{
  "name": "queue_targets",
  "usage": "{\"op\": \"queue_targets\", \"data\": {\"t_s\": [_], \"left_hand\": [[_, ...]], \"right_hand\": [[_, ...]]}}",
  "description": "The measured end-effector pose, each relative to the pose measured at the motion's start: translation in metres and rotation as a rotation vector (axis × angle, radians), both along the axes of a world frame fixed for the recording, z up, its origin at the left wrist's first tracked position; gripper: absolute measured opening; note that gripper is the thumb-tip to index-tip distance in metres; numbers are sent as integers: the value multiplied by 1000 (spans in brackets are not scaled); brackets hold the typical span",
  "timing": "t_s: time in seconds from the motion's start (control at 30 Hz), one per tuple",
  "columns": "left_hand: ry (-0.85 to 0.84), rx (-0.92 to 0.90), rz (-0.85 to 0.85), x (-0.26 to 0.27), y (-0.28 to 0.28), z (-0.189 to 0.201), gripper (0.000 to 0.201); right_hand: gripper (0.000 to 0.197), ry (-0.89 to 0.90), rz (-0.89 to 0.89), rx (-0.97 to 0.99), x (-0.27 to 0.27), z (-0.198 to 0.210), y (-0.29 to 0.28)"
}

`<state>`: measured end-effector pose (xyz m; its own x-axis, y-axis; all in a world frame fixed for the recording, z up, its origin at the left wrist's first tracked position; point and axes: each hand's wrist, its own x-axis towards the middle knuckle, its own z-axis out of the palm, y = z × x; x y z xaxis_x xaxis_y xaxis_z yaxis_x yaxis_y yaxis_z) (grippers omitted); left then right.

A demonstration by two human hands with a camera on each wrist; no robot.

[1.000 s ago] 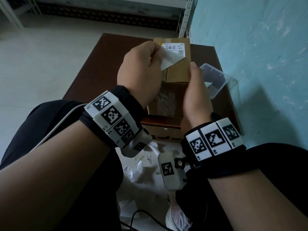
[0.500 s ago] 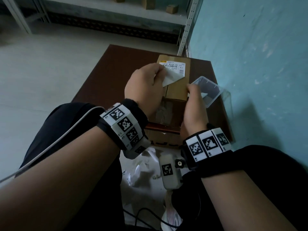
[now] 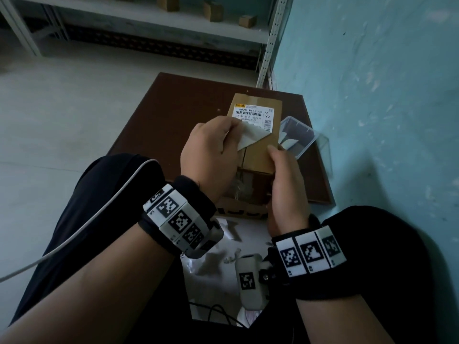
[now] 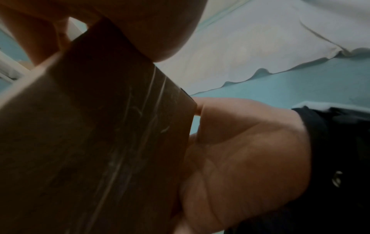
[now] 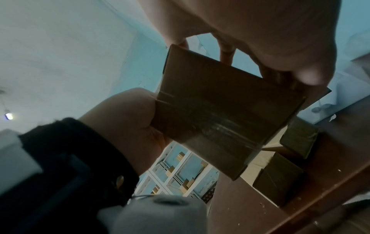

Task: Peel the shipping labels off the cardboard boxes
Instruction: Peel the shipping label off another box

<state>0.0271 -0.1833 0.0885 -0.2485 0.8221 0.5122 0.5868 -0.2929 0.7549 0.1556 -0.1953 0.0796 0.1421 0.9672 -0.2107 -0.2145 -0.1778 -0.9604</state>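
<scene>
A brown cardboard box (image 3: 259, 155) is held above the table in the head view. Its top face carries a white shipping label (image 3: 252, 114) with barcodes. The label's near part is lifted into a white flap (image 3: 250, 136), and the far part still sticks to the box. My left hand (image 3: 233, 130) pinches that flap. My right hand (image 3: 275, 155) grips the box's near right corner, thumb on top. The right wrist view shows the box's taped underside (image 5: 220, 110), with the right hand's thumb (image 5: 300, 66) on its edge and the left hand (image 5: 124, 114) against its side.
A brown table (image 3: 173, 115) lies below the box, with a clear plastic tub (image 3: 301, 135) on its right holding paper pieces. A teal wall (image 3: 372, 120) stands close on the right. Shelving (image 3: 149, 28) with small boxes is behind. Paper scraps (image 3: 223, 256) litter the floor between my knees.
The head view has lifted and now shows more of the shelving. Both hands keep their hold, and box and hands sit lower in the picture. The peeled flap looks about the same size.
</scene>
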Motion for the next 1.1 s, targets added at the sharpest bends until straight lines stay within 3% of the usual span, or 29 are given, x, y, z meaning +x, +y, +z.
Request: {"op": "queue_targets", "data": {"t_s": [0.23, 0.57, 1.1], "left_hand": [[-28, 80, -31, -5, 7, -7, 25], [23, -19, 16, -10, 28, -10, 23], [29, -20, -5, -6, 36, -16, 23]], "right_hand": [[53, -26, -8, 51, -3, 8, -3], [45, -42, 18, -62, -13, 8, 27], [51, 2, -58, -61, -14, 1, 31]]}}
